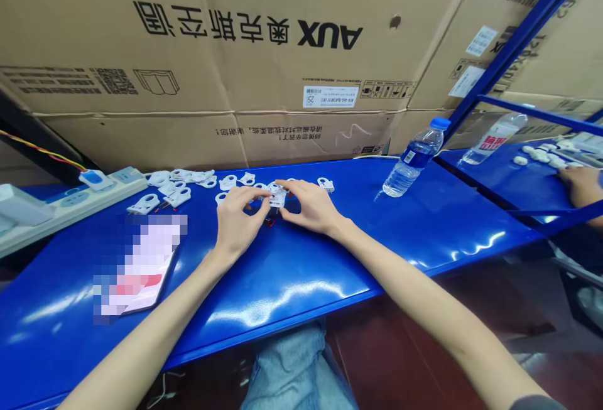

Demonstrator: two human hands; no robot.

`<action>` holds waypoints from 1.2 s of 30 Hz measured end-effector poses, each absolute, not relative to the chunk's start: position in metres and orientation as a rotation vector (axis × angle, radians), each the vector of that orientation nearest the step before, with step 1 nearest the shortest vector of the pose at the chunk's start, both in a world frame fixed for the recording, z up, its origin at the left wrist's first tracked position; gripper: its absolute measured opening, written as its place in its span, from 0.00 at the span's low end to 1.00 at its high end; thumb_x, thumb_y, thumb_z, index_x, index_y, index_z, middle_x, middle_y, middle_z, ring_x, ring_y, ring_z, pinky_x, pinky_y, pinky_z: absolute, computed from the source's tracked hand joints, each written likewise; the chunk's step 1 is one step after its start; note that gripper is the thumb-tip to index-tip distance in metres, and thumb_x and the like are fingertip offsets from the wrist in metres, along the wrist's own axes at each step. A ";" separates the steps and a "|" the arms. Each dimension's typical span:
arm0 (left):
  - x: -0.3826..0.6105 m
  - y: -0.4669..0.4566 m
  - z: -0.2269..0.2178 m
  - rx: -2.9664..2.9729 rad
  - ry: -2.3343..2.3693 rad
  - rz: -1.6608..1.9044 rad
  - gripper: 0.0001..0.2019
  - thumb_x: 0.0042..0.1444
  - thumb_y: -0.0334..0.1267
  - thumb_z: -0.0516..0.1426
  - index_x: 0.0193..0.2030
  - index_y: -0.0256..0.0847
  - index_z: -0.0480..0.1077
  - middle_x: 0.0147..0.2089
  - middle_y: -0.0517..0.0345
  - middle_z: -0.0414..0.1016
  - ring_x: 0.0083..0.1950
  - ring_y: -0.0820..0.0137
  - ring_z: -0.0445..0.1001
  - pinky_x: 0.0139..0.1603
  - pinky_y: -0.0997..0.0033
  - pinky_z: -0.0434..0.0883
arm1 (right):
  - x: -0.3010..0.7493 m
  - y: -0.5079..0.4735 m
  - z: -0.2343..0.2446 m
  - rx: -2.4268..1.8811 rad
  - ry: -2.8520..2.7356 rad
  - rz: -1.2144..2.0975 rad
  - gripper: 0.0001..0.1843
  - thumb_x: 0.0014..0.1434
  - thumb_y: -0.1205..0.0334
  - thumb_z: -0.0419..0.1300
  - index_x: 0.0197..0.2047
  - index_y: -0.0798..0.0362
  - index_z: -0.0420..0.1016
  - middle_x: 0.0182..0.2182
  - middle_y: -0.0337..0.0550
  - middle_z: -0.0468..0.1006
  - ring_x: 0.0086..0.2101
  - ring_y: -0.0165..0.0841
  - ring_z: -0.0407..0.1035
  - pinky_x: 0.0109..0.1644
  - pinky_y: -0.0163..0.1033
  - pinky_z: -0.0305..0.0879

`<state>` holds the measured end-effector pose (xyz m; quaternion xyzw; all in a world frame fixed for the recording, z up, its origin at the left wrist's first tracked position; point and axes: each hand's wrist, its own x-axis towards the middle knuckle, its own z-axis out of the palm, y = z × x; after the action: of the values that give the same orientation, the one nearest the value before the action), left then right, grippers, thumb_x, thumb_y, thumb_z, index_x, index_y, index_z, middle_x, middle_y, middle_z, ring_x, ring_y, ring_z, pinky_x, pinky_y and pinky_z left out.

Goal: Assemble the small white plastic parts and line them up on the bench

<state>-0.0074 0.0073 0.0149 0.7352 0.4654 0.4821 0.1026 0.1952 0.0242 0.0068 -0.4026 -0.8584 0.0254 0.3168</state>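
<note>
Centrally, just above the middle of the frame, the left hand (235,221) and the right hand (313,208) meet over one small white plastic clip with a round hole (277,196), fingertips of both pinching it from either side so that it sits lifted a little off the glossy blue metal shelf-top (424,228). Holding it between two hands like this seems to steady the tiny piece; a small dark part with a red spot (270,220) lies on the shelf just beneath it, between the wrists.

Behind the hands, a loose scatter of matching white plastic clips (179,185) runs toward the upper left, within easy reach. Further left, a white power strip with a blue-topped plug (94,191) lies along the shelf edge. A blurred phone-like slab (139,265) rests flat at lower left, apart from the parts.

To the right, a clear plastic water bottle with a blue cap (414,157) leans against the big brown cardboard cartons (235,52) that wall off the back. At far right, another person's hand (584,185) rests on a neighbouring blue surface beside more white pieces.
</note>
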 end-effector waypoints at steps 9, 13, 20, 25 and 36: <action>-0.009 0.014 0.003 2.251 1.387 1.295 0.17 0.63 0.42 0.58 0.58 0.46 0.77 0.55 0.48 0.74 0.53 0.59 0.76 0.44 0.62 0.76 | 0.205 0.032 0.009 -1.178 -2.222 0.065 0.30 0.65 0.58 0.62 0.69 0.52 0.66 0.57 0.49 0.80 0.53 0.43 0.75 0.59 0.48 0.71; -0.010 0.014 -0.001 2.344 1.391 1.122 0.15 0.63 0.43 0.57 0.54 0.45 0.76 0.52 0.50 0.75 0.54 0.57 0.75 0.51 0.57 0.75 | 0.224 0.044 0.012 -1.304 -2.142 0.049 0.25 0.66 0.57 0.62 0.64 0.52 0.67 0.54 0.49 0.81 0.52 0.44 0.73 0.55 0.47 0.71; -0.009 0.011 -0.001 2.520 1.463 0.894 0.11 0.62 0.47 0.58 0.45 0.45 0.75 0.50 0.49 0.75 0.53 0.53 0.73 0.56 0.51 0.70 | 0.265 0.064 0.008 -1.559 -2.161 0.022 0.12 0.69 0.56 0.59 0.52 0.51 0.72 0.43 0.50 0.81 0.46 0.46 0.72 0.46 0.44 0.69; -0.010 0.012 0.001 2.586 1.390 0.847 0.10 0.62 0.47 0.57 0.42 0.45 0.73 0.49 0.49 0.74 0.53 0.54 0.72 0.57 0.50 0.69 | 0.276 0.068 0.004 -1.570 -2.230 0.076 0.09 0.69 0.58 0.59 0.51 0.50 0.73 0.45 0.49 0.82 0.48 0.46 0.72 0.47 0.44 0.68; -0.009 0.008 0.004 2.699 1.321 0.737 0.04 0.55 0.33 0.54 0.36 0.45 0.62 0.41 0.53 0.71 0.45 0.57 0.70 0.49 0.53 0.67 | 0.274 0.066 0.002 -1.484 -2.331 0.117 0.08 0.67 0.59 0.60 0.48 0.50 0.75 0.50 0.47 0.81 0.51 0.44 0.70 0.55 0.48 0.67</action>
<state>-0.0094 0.0082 0.0044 0.8722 0.4267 0.2381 0.0237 0.2735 0.0662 0.0019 -0.5272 -0.8280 0.0415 0.1867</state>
